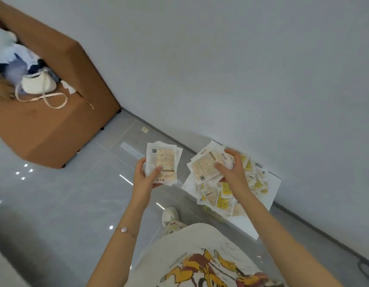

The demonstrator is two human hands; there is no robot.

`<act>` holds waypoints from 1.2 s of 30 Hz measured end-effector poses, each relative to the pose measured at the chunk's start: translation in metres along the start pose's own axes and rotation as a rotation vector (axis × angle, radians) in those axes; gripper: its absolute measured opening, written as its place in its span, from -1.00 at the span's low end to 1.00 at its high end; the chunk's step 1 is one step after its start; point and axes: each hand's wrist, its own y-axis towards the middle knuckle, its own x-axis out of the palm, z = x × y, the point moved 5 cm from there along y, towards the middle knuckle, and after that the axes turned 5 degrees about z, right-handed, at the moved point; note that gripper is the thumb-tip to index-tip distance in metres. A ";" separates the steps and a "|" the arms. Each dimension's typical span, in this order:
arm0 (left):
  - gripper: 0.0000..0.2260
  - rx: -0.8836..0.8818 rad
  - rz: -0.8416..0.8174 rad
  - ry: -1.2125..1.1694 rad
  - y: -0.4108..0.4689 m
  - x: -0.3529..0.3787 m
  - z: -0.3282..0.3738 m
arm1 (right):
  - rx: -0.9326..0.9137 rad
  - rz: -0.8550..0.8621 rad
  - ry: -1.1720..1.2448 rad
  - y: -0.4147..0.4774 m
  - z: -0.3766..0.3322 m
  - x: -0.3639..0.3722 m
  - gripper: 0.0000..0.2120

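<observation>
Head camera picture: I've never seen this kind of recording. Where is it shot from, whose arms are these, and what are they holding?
There is no machine here. The one picture comes from a camera worn on a person's head, looking down, so the two bare arms are the wearer's own. The left hand holds a neat stack of flat packets. The right hand grips a handful of packets just above a loose pile of similar white and yellow packets, which lies on a white surface beside the wall. Below is a grey tiled floor. At the upper left, a brown piece of furniture carries a white bag and some clothes.
</observation>
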 end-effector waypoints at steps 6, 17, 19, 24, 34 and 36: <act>-0.59 0.034 0.215 -0.121 -0.019 -0.120 0.000 | -0.068 -0.264 -0.102 -0.032 -0.023 0.117 -0.60; -0.57 0.009 0.531 -0.324 -0.023 -0.359 -0.011 | -0.163 -0.670 -0.316 -0.116 -0.033 0.412 -0.55; -0.57 0.003 0.587 -0.355 -0.026 -0.401 -0.014 | -0.162 -0.721 -0.333 -0.132 -0.028 0.460 -0.55; -0.58 0.000 0.755 -0.440 -0.034 -0.487 -0.016 | -0.133 -0.853 -0.382 -0.165 -0.017 0.562 -0.57; -0.57 -0.003 1.122 -0.691 -0.043 -0.603 -0.039 | -0.129 -1.082 -0.489 -0.193 -0.005 0.742 -0.59; -0.58 0.006 1.202 -0.737 -0.039 -0.623 -0.040 | -0.135 -1.157 -0.505 -0.197 -0.006 0.782 -0.58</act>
